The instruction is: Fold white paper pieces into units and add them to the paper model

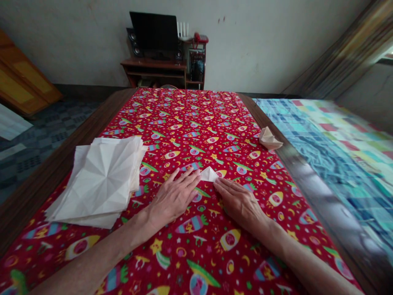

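A small white piece of folded paper, peaked in the middle, lies on a red patterned cloth. At its left corner are the fingertips of my left hand, whose fingers are stretched out and partly spread, palm down. My right hand lies flat at the right corner, its fingers straight and side by side, the thumb mostly hidden. Left of my left hand rests a stack of creased white paper sheets, the top one marked with radiating folds. A folded paper shape sits near the right edge.
The cloth covers a bed-like surface with dark wooden edges. To the right lies a checked blue and multicoloured cover. Against the wall stands a desk with a monitor and speakers. A yellow-brown cabinet is at left.
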The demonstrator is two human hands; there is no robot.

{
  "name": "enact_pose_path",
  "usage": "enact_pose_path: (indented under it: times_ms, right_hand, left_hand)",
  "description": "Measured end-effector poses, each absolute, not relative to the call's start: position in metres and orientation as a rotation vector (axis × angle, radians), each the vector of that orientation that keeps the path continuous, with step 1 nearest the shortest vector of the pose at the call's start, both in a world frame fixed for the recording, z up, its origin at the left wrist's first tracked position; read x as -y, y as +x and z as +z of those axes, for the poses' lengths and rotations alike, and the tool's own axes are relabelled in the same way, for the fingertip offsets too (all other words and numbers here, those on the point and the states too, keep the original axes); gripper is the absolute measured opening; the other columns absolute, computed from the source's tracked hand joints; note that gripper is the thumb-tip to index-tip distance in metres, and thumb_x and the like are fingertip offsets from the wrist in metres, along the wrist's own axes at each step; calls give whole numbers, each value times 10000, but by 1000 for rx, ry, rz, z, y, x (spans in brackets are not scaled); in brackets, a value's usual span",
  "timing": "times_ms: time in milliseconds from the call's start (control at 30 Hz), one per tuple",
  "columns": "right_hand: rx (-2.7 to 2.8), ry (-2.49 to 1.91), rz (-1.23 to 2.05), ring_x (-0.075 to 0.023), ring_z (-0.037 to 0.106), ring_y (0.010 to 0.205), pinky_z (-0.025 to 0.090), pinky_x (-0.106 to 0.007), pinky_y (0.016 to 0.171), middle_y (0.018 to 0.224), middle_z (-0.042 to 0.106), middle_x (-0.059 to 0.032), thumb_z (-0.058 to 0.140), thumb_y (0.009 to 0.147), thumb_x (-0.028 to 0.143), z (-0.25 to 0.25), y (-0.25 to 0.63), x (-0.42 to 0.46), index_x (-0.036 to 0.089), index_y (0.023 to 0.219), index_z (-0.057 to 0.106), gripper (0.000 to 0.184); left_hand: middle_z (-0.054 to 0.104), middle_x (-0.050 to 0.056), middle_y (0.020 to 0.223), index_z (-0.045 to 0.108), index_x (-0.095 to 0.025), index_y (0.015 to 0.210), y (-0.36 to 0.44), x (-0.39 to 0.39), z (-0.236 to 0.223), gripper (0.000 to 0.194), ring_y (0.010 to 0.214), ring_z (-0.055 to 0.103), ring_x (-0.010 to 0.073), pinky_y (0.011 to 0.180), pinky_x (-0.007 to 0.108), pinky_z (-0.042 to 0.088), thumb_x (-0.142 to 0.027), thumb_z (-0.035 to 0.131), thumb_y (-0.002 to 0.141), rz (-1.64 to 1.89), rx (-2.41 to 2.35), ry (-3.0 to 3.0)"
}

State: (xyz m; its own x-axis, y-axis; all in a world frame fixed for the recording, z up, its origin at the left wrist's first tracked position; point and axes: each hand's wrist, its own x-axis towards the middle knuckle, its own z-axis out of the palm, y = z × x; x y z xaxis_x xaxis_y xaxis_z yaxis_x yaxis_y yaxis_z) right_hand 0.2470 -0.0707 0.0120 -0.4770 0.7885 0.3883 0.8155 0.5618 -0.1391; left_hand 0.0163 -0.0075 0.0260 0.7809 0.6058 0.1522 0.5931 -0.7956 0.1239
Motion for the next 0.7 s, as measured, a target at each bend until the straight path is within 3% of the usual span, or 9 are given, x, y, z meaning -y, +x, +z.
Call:
enact_pose_path:
  times_ms: [267, 400, 567, 700]
  right_hand:
    - [2318, -1320, -115, -225, 594, 1128, 532, -365, 926, 1160, 660, -133, 422, 874, 111, 10, 246, 68, 131, 1169, 599, 345]
    - [2296, -1332, -146, -226, 617, 1085, 540, -373, 886, 1121, 681, -106, 441, 858, 112, 8, 244, 66, 163, 1132, 617, 330]
    - [2245, -1308, -162, -204, 635, 1016, 538, -337, 841, 1043, 705, -78, 438, 865, 100, 8, 244, 61, 182, 1081, 632, 301]
    - [2223, -1318, -144, -192, 620, 996, 517, -321, 839, 1053, 690, -80, 443, 907, 141, 8, 245, 56, 180, 1048, 636, 242]
  left_hand:
    - [516, 134, 1361, 540, -90, 1249, 13, 4, 19, 366, 1293, 437, 238, 1084, 441, 344, -236, 380, 953, 478, -1057, 2915]
    - [637, 101, 1143, 607, -130, 1099, 23, -6, 18, 277, 1096, 558, 209, 973, 366, 451, -196, 385, 948, 684, -1079, 2804]
    - [586, 59, 930, 583, -169, 905, 41, -16, 21, 117, 906, 558, 203, 841, 348, 483, -231, 484, 909, 668, -1193, 2679]
    - [568, 34, 830, 539, -177, 795, 48, -20, 16, 116, 807, 555, 186, 762, 318, 478, -250, 527, 884, 652, -1171, 2573]
